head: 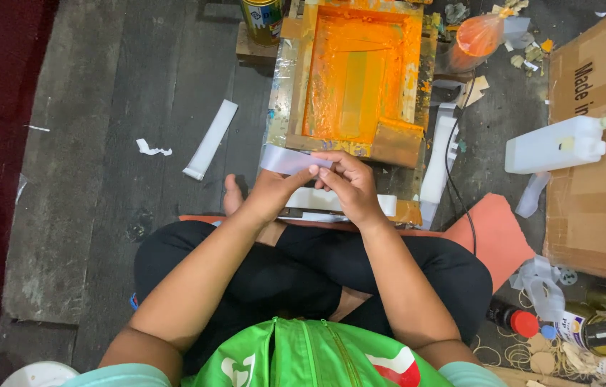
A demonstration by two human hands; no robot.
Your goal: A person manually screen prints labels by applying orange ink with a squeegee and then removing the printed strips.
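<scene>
Just before the orange-inked screen frame, your left hand and right hand pinch a pale tape strip between fingertips; it looks light, limp, probably sticky, so grip its edges.

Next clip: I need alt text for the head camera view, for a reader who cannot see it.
Seen from above, a person sitting cross-legged on a dark floor holds a pale strip of tape between the left hand and right hand. Just beyond the hands lies a printing screen frame coated in orange ink. A white plastic jug rests on a cardboard box to the right.
</scene>
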